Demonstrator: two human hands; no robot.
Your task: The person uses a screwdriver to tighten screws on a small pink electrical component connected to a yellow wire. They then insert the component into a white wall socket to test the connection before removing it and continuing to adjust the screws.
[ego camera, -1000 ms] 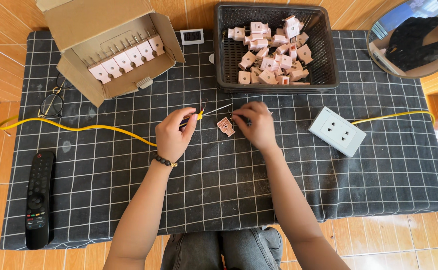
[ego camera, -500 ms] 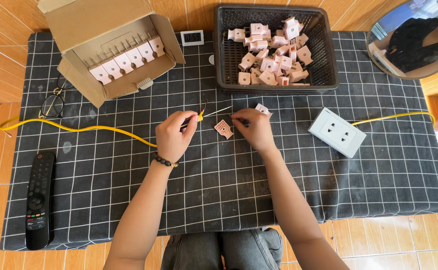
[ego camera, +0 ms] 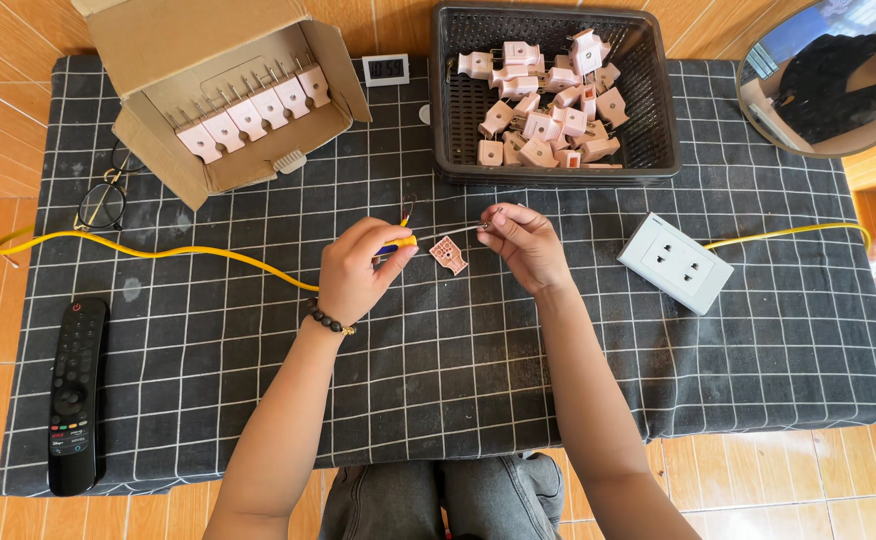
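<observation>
1 remote (ego camera: 76, 395), 1 pair of glasses (ego camera: 104, 200), 1 cardboard box (ego camera: 228, 95) holding 6 pink plugs. The left hand (ego camera: 356, 272) pinches 1 yellow cable (ego camera: 158, 252); 1 plug half (ego camera: 448, 254) lies between; the right hand (ego camera: 524, 245) pinches the wire end (ego camera: 463, 230). 1 basket (ego camera: 558, 170), 1 white socket (ego camera: 675, 263).

Cardboard box (ego camera: 208, 60) top cut off; mirror (ego camera: 838, 80) cropped; wire strand between fingers too thin.

We see a bright, evenly lit scene in what looks like daylight; shadows under the hands and the cardboard box (ego camera: 228, 90) are soft and short; focus is sharp throughout; the round mirror (ego camera: 838, 75) gleams; straight edges bow slightly towards the corners.
</observation>
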